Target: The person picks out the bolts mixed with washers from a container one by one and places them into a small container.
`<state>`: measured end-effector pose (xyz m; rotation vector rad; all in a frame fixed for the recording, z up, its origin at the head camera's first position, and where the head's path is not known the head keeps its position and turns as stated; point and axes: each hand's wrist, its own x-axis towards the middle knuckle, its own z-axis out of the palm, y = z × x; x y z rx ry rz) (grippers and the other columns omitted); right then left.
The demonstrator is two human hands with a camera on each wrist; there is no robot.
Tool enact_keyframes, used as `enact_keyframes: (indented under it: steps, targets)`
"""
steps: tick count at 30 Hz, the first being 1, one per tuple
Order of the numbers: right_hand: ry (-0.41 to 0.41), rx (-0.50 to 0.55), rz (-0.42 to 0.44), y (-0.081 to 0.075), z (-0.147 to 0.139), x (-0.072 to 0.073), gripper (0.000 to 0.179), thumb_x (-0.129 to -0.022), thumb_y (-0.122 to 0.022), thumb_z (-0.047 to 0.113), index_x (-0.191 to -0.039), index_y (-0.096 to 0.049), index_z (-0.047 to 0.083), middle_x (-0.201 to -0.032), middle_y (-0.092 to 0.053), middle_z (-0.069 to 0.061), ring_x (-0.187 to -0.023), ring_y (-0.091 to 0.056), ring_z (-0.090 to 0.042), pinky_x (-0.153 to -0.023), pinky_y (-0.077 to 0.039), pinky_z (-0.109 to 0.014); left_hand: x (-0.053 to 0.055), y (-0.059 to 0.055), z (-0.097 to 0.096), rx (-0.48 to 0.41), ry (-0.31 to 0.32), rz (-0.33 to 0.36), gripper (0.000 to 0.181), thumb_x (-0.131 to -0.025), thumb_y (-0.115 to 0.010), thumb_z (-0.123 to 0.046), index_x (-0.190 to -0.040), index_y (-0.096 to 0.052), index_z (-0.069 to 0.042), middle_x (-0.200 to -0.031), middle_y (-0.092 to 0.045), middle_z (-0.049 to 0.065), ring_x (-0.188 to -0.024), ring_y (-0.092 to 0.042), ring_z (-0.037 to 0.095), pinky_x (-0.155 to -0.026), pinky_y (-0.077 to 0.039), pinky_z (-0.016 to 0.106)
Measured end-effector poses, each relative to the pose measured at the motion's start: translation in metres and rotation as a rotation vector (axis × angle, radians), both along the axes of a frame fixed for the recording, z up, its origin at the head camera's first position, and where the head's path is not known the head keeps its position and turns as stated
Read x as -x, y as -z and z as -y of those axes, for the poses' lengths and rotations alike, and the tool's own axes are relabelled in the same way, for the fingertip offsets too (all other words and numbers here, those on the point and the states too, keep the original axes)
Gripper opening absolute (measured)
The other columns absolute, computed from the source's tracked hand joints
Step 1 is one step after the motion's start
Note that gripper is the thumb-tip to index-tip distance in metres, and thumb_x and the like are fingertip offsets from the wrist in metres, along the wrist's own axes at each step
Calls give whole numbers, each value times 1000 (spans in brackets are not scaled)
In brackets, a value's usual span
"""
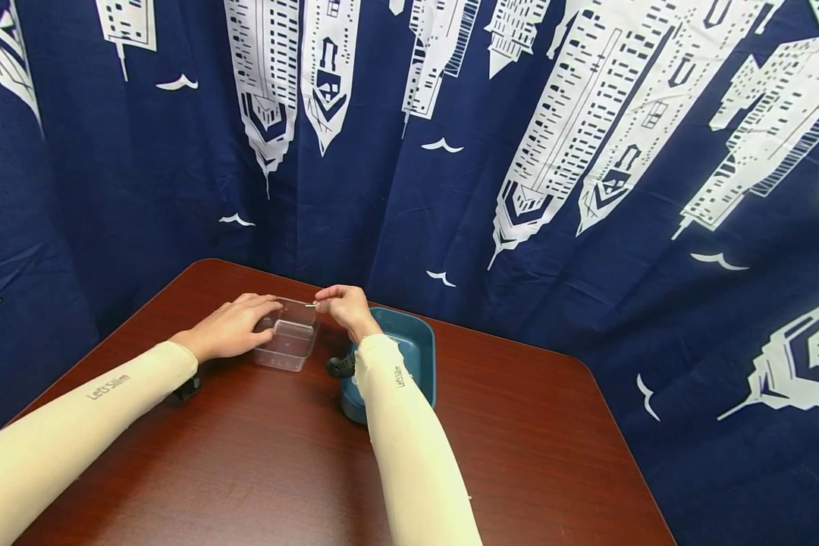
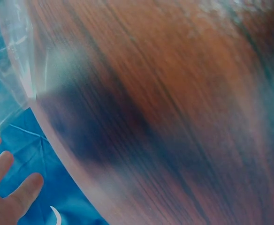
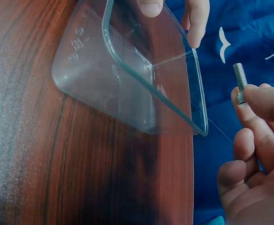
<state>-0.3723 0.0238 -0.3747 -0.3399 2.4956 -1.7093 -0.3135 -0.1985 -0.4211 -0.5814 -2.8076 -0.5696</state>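
Pinching a bolt (image 3: 240,82), right fingers (image 3: 268,102) reveal threads (image 3: 239,71) only in right-wrist view; left fingers (image 2: 1,168) spread.

Red-brown table (image 1: 519,440) | on it: clear box (image 1: 280,359) | blue bin (image 1: 427,356), partly hidden, seemingly flat

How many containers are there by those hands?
2: a clear rectangular plastic box at the left hand, and a blue rectangular plastic bin, partly hidden by the right forearm.
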Motion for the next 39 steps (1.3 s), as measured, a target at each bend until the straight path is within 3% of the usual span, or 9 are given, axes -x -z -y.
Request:
enact_keyframes:
  steps: [19, 25, 30, 36, 39]
  targets:
    - [-7, -6, 11, 5, 16, -2, 20, -78, -71, -7, -97, -75, -4, -86, -74, -8, -71, -59, -12, -60, -46, -20, -2, 1, -1, -3, -21, 20, 52, -94, -63, -24, -142, -54, -5, -151, -48, 18, -139, -40, 39, -106, -35, 69]
    - [-23, 45, 57, 6, 18, -3, 17, -80, -71, -7, -95, -75, -2, -94, -77, -17, -81, -70, -24, -76, -58, -35, -5, -2, -2, -16, -22, 19, 52, -94, -63, -25, -142, -55, -5, -150, -49, 18, -138, -41, 39, -107, -35, 68]
    - [-23, 10, 31, 4, 17, -4, 17, -81, -72, -3, -97, -75, -2, -93, -77, -15, -85, -71, -26, -81, -57, -38, -4, -1, -3, -18, -23, 20, 52, -95, -62, -25, -142, -54, -5, -151, -48, 19, -139, -41, 39, -108, -34, 69]
    - [-35, 21, 37, 2, 15, -6, 21, -83, -69, -4, -103, -73, -6, -93, -77, -15, -104, -70, -41, -94, -55, -48, -1, 0, -2, -10, -22, 17, 53, -95, -63, -26, -143, -54, -4, -152, -47, 20, -140, -40, 40, -107, -35, 69]
    - [-33, 24, 39, 3, 13, -6, 19, -83, -70, -4, -101, -74, -4, -91, -77, -14, -104, -70, -40, -96, -53, -50, 0, 0, -2, -8, -23, 27, 53, -95, -62, -26, -143, -53, -4, -152, -46, 19, -140, -40, 40, -108, -34, 69]
